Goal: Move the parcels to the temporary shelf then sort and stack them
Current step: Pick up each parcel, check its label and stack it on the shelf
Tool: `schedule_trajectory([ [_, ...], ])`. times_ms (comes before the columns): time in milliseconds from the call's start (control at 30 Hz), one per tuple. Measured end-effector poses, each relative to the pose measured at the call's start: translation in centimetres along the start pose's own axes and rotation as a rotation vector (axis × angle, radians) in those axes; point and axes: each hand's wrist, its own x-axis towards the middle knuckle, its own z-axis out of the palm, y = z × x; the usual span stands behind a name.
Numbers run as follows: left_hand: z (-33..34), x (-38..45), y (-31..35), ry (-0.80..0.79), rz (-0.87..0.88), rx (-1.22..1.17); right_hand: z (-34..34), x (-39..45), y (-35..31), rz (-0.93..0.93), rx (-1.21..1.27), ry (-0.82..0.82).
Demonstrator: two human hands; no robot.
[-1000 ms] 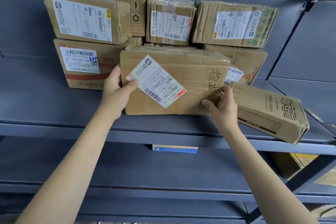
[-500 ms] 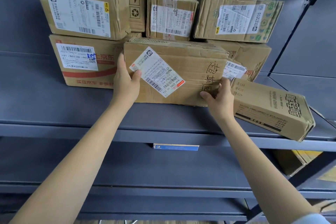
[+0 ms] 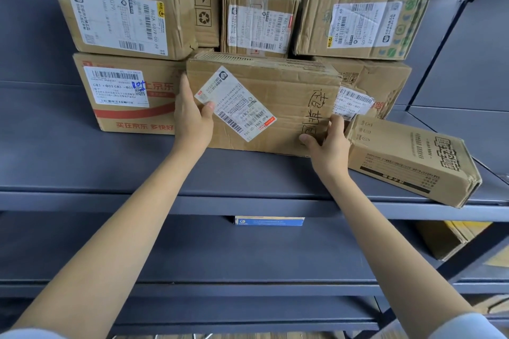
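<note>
I hold a brown parcel in the centre of the frame, its base on the grey shelf. My left hand grips its left end, thumb over the slanted label; my right hand grips its lower right corner. Its long axis runs left to right between my hands, against the stacked parcels behind. A tilted box lies just right of my right hand
</note>
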Motion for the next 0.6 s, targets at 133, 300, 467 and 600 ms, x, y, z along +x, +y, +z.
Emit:
schedule_trajectory([
  [133, -0.1, 0.2, -0.1, -0.002, 0.020, 0.003, 0.0, -0.1, -0.1, 0.004, -0.010, -0.006],
  [300, -0.4, -0.6, -0.3, 0.094, 0.208, 0.219, -0.2, -0.4, -0.7, 0.030, -0.007, -0.026],
  [467, 0.3, -0.9, -1.0, 0.037, 0.596, 0.653, -0.1, -0.8, -1.5, -0.220, -0.145, 0.142],
  [600, 1.1, -0.7, -1.5, -0.062, 0.679, 0.749, 0.2, 0.0, -1.4, -0.298, -0.296, 0.111],
])
